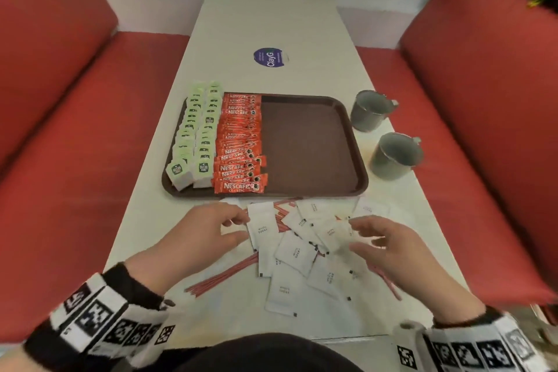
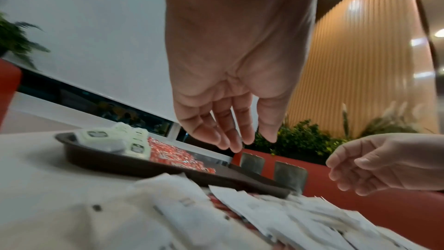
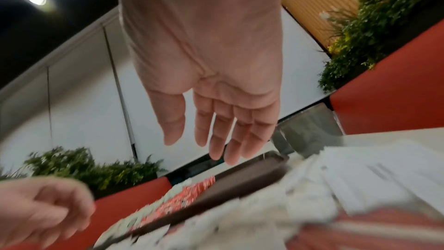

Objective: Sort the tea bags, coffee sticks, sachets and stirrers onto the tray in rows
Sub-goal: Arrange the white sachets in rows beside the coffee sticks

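A brown tray [image 1: 311, 145] holds two rows of green tea bags [image 1: 196, 133] at its left and a row of red coffee sticks [image 1: 240, 145] beside them; its right half is bare. White sugar sachets [image 1: 294, 254] lie in a loose pile on the table in front of the tray, over red stirrers [image 1: 223, 276]. My left hand [image 1: 211, 232] hovers at the pile's left edge with relaxed fingers, holding nothing. My right hand [image 1: 389, 248] hovers over the pile's right side, fingers spread and empty. The wrist views show both hands [image 2: 230, 140] [image 3: 216, 145] above the sachets [image 2: 240, 216].
Two grey metal mugs [image 1: 371, 110] [image 1: 395, 155] stand on the table right of the tray. A round blue sticker [image 1: 270, 56] sits farther back on the white table [image 1: 271, 24]. Red benches [image 1: 75, 130] flank the table on both sides.
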